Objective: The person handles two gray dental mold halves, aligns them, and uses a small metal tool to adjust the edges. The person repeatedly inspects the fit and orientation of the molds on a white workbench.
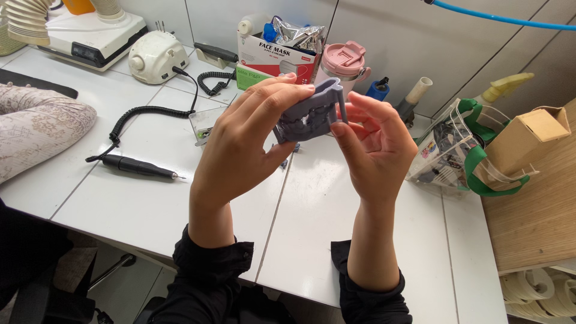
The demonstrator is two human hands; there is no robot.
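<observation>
A grey moulded dental model point(312, 114) with rows of teeth is held up above the white tiled table point(138, 204). My left hand point(249, 135) wraps its left side, fingers curled over the top. My right hand point(375, 141) touches its right edge, thumb and forefinger pinching the upright grey part. Both sleeves are black. A small dark piece lies on the table just under the model, mostly hidden.
A black rotary handpiece point(138, 167) on a coiled cord lies at left, its white control box point(157, 57) behind. A box of face masks point(273, 57), pink tumbler point(347, 63), clear bin with green straps point(456, 150), cardboard box point(531, 135) and patterned cushion point(36, 129) surround.
</observation>
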